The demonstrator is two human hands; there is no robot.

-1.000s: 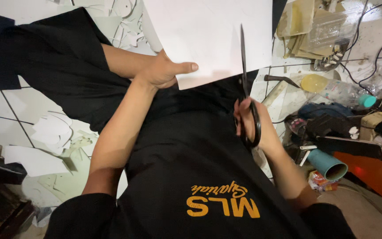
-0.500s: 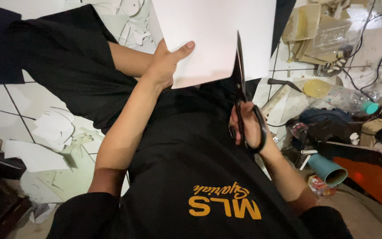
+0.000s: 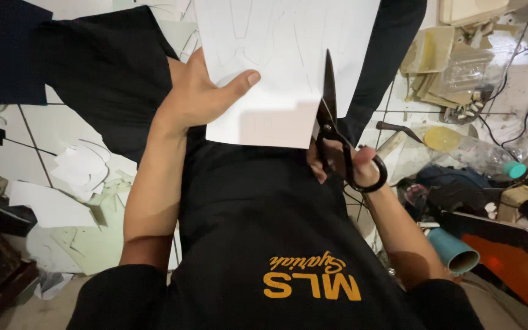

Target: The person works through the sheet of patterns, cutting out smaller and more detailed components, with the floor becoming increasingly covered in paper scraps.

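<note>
Left hand (image 3: 200, 101) clenched on lower left part of white paper sheet (image 3: 288, 61), thumb lying across the front face, fingers hidden behind. Sheet held upright-ish in front of the chest, above black shirt (image 3: 264, 244), faint drawn outlines visible on its surface, bottom edge stepped with a lower portion left of centre. Right hand (image 3: 343, 165) grasping black scissors (image 3: 331, 131), fingers through the loop handles, grip tight on them. Blades pointing up, entered from the sheet's bottom edge near its right side, tip well inside the paper; cannot tell how far apart the blades stand, looks nearly closed. Scissors just right of left thumb, not touching it. Both forearms bare, coming up from short black sleeves. Underneath: tiled floor (image 3: 50, 131) littered with white paper scraps (image 3: 80, 171) on the left side. Right side cluttered: teal cardboard tube (image 3: 453, 250) near right elbow, clear plastic bottle with teal cap (image 3: 478, 153) lying flat, pale cardboard pieces (image 3: 429, 61) further up, dark cables (image 3: 520, 116) trailing over the tiles, orange object (image 3: 514, 275) at lower right corner, kind unclear. Dark fabric (image 3: 93, 67) spread over floor at upper left, behind left forearm.
</note>
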